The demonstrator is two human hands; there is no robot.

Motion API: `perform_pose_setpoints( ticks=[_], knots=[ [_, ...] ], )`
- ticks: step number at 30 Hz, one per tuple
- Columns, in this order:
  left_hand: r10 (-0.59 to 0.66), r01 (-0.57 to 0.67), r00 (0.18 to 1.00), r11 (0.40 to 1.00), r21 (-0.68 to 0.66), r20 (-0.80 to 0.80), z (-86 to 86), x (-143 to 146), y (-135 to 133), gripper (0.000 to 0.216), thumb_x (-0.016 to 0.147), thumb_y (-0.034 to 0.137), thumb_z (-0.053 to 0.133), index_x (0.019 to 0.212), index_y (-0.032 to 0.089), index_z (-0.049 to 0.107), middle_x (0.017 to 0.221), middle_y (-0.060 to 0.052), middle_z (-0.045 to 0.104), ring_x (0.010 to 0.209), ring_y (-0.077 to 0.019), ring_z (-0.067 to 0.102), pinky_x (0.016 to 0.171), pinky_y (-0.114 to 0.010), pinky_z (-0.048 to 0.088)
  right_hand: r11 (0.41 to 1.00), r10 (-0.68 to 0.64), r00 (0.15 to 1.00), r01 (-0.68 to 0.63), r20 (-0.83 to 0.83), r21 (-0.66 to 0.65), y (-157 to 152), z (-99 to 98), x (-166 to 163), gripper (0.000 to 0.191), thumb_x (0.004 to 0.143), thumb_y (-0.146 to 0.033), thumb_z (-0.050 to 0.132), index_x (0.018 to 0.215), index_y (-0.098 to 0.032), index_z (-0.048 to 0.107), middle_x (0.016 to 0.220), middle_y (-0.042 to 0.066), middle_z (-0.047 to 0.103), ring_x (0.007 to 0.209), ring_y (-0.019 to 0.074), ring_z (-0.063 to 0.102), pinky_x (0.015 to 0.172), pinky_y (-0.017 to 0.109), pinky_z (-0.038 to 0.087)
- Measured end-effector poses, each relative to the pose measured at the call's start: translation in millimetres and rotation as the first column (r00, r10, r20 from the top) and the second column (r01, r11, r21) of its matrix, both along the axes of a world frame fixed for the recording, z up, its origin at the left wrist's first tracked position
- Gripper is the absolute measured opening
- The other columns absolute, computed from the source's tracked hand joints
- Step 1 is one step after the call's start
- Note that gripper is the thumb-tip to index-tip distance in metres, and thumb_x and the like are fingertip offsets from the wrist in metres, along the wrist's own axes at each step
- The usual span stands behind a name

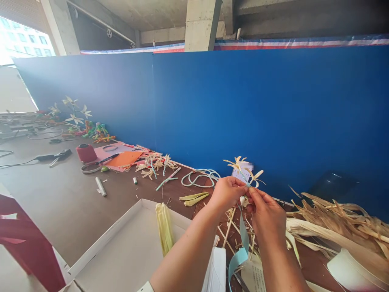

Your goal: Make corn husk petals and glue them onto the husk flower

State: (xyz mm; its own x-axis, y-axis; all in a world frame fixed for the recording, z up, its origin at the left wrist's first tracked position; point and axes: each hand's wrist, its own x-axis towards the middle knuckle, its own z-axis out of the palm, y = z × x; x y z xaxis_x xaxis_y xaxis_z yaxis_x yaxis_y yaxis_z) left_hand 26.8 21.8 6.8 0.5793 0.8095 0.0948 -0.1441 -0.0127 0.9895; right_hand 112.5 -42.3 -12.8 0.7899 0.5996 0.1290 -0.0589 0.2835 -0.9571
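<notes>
Bare forearms rise from the bottom edge, cut off at the elbows, and meet above the cluttered right part of the table.

Behind everything stands a smooth blue partition point(273, 113) that closes off the far side. Below it runs the brown table point(60, 198), matte and scuffed. A shallow white box point(121, 251) of card lies just left of the arms, and the left forearm hides its right wall; a bundle of pale yellow strips point(164, 227) rests inside. To the right sprawls a heap of dried husks point(334, 219), papery and curled, running out of view. Farther left lie an orange sheet point(124, 159), a dark red spool point(86, 153), a loose coil of pale cord point(200, 177) and a white marker point(101, 186). Finished flowers point(73, 111) at the far end are too small to make out well.

The left hand point(226, 192) pinches the base of a small husk flower point(243, 168), held up in front of the partition, with thin, pointed petals. The right hand point(267, 215), just beside it, grips a pale blue tape point(241, 243) at the stem; the tape hangs down between the wrists and curls at its end. The fingers hide the stem itself.
</notes>
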Motion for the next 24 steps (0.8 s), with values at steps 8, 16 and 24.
perform_pose_setpoints(
  ticks=[8,16,24],
  knots=[
    [0.001,0.006,0.996,0.997,-0.082,0.084,5.7,-3.8,-1.5,0.025,0.070,0.024,0.068,0.092,0.014,0.061,0.059,0.005,0.055,0.039,-0.0031,0.042,0.038,-0.015,0.032,0.955,0.255,0.907,-0.183,-0.335,0.233,2.7,5.4,-4.4,0.030,0.050,-0.021,0.085,0.073,-0.012,0.068,0.064,-0.001,0.059,0.052,0.0035,0.047,0.039,0.011,0.037],
    [-0.016,0.042,0.991,0.979,-0.200,0.129,15.7,-3.8,-10.0,0.015,0.070,0.012,0.063,0.085,0.011,0.062,0.054,0.003,0.057,0.037,-0.0035,0.043,0.037,-0.015,0.032,0.862,0.487,0.770,-0.348,-0.411,0.369,3.1,3.8,1.0,0.026,0.055,-0.017,0.082,0.073,-0.013,0.063,0.062,-0.003,0.054,0.048,0.0026,0.045,0.037,0.008,0.037],
    [-0.091,0.169,0.964,0.933,-0.317,0.249,14.7,-3.2,-10.7,0.020,0.066,0.018,0.071,0.084,0.011,0.063,0.057,-0.001,0.061,0.051,-0.0114,0.060,0.045,-0.017,0.042,0.842,0.531,0.724,-0.392,-0.440,0.370,0.4,4.9,-6.0,0.022,0.059,-0.022,0.081,0.063,-0.017,0.060,0.053,-0.006,0.051,0.050,0.0066,0.050,0.049,0.018,0.047]
  ],
)
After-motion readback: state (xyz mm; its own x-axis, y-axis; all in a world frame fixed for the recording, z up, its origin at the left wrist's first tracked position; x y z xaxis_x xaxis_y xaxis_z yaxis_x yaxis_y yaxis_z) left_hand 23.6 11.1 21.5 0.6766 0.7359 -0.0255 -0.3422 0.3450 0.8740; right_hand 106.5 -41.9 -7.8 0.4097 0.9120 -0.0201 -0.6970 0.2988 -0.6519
